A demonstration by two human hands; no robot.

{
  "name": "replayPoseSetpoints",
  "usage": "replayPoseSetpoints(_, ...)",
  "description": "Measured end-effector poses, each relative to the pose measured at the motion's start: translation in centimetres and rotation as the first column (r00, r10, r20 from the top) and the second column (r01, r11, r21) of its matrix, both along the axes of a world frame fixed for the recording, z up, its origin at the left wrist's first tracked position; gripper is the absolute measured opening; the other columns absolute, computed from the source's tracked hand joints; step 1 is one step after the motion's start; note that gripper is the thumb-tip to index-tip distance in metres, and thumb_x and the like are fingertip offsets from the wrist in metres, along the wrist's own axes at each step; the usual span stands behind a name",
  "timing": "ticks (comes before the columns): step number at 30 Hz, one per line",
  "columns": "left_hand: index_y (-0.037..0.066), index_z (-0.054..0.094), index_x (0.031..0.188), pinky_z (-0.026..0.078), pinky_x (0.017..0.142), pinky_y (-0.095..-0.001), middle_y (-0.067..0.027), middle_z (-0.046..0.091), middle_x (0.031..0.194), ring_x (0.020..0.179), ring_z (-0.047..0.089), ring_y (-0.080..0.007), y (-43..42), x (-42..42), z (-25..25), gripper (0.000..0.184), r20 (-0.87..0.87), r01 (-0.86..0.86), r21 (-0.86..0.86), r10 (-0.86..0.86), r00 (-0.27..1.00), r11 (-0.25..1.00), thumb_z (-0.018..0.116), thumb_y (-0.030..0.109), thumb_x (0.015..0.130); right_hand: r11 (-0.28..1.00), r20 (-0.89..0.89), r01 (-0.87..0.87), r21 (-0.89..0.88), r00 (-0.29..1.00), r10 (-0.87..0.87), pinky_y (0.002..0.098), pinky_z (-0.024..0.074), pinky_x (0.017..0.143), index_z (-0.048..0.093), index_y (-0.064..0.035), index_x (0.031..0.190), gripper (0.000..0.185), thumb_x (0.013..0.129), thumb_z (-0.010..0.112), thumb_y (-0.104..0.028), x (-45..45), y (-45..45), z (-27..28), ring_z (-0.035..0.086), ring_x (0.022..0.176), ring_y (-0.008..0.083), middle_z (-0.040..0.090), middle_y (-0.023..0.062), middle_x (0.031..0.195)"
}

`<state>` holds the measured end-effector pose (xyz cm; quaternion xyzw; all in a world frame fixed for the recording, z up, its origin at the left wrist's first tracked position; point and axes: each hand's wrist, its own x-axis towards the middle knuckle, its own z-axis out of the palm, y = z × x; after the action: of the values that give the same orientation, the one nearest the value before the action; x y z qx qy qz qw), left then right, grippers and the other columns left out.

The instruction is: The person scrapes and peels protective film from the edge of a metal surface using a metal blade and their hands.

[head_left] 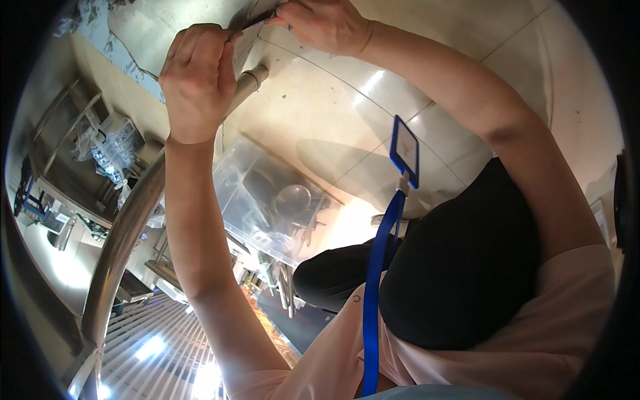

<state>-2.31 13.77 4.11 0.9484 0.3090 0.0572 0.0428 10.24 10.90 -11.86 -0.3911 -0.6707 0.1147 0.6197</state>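
Note:
At the top of the view my left hand (197,80) is closed, its thumb and fingers pinching one end of a thin, dark, narrow object (257,21). My right hand (323,25) is closed on the other end, so the object spans the short gap between both hands. What kind of object it is cannot be made out, since the fingers cover its ends. Just behind my left hand lies a pale, shiny surface (143,27) edged with blue-printed film. A metal tube end (252,79) shows beside my left wrist.
A curved metal rail (123,233) runs along the left. Below my hands a clear plastic bin (250,180) stands on the tiled floor (353,87). A metal rack (63,133) with plastic-wrapped items is at far left. A badge (405,152) hangs from my blue lanyard (375,293).

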Motion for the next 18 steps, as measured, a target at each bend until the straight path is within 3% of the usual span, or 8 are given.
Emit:
replayPoseSetpoints(12, 0.003, 0.053, 0.076, 0.044, 0.058, -0.0344, -0.0087, 0.054, 0.071, 0.065, 0.053, -0.0269, 0.17, 0.60, 0.39, 0.011, -0.083, -0.010, -0.046, 0.006, 0.997, 0.999, 0.058, -0.003, 0.068, 0.998, -0.087, -0.021, 0.056, 0.996, 0.026, 0.0313, 0.0447, 0.043, 0.045, -0.0049, 0.066, 0.017, 0.073, 0.059, -0.011, -0.25, 0.11, -0.20, 0.052, 0.049, 0.0218, 0.049, 0.0088, 0.057)
replayPoseSetpoints(18, 0.003, 0.053, 0.076, 0.044, 0.058, -0.0345, -0.0087, 0.054, 0.071, 0.065, 0.053, -0.0268, 0.10, 0.69, 0.45, 0.013, -0.108, -0.010, -0.048, 0.004, 0.994, 0.999, 0.058, -0.004, 0.066, 0.996, -0.042, -0.085, 0.015, 0.995, 0.086, 0.0314, 0.0445, 0.043, 0.044, -0.0047, 0.066, 0.016, 0.073, 0.057, -0.010, -0.37, 0.08, -0.61, 0.051, 0.049, 0.0213, 0.049, 0.0089, 0.057)
